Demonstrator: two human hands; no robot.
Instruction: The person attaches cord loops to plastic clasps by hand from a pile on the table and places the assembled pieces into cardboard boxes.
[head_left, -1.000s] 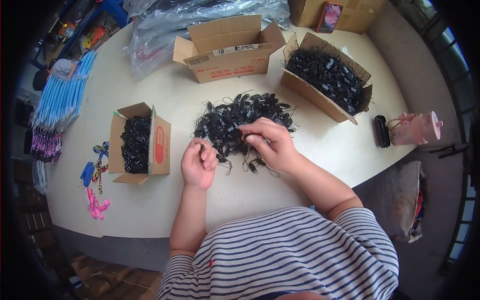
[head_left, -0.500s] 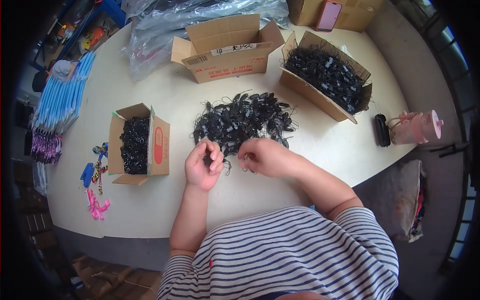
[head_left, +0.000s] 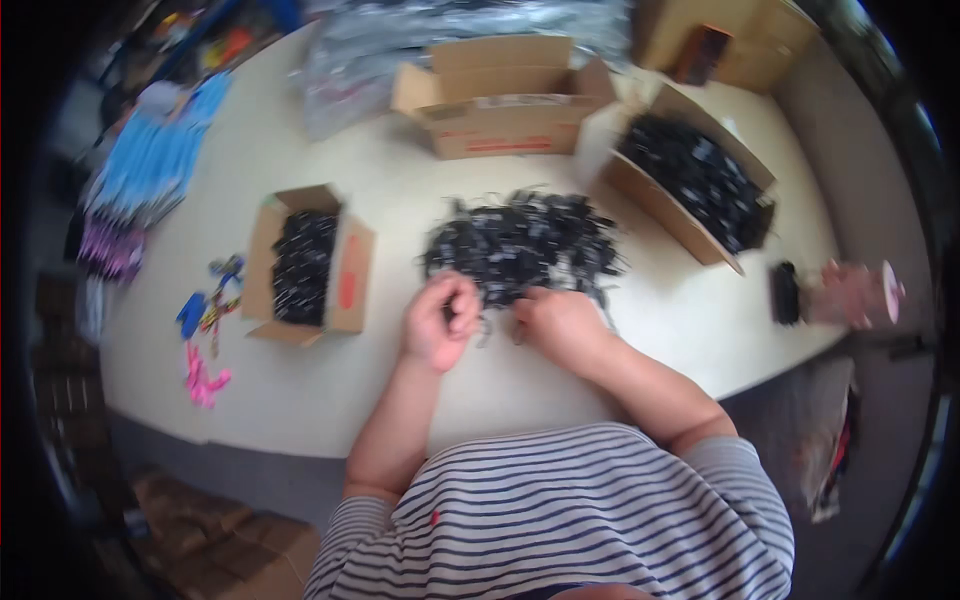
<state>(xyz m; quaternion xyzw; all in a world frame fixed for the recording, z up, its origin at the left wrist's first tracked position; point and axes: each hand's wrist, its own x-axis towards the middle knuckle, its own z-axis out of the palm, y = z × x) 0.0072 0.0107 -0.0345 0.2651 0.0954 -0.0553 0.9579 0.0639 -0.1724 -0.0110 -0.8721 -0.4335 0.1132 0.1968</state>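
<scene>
A heap of small black looped pieces (head_left: 525, 235) lies on the pale table, blurred by motion. My left hand (head_left: 441, 318) is at the heap's near left edge, palm up with its fingers curled round something I cannot make out. At the near edge of the heap, to the right, my right hand (head_left: 562, 326) has its fingers pressed together; what they hold, if anything, is hidden. Left of the heap stands an open carton (head_left: 353, 275) filled with similar black pieces. A longer carton (head_left: 665, 208) at the back right is also full of them.
An open cardboard box (head_left: 508, 130) stands behind the heap, before grey plastic bags (head_left: 400, 50). Blue packets (head_left: 160, 150) are stacked at the far left. Pink ribbon (head_left: 205, 380) and a blue object (head_left: 192, 315) lie near the left edge. A pink bottle (head_left: 845, 293) stands at the right.
The whole view has shifted and blurred, with the table's things further right. My right hand has come down from over the heap to its near edge. My left hand remains curled.
</scene>
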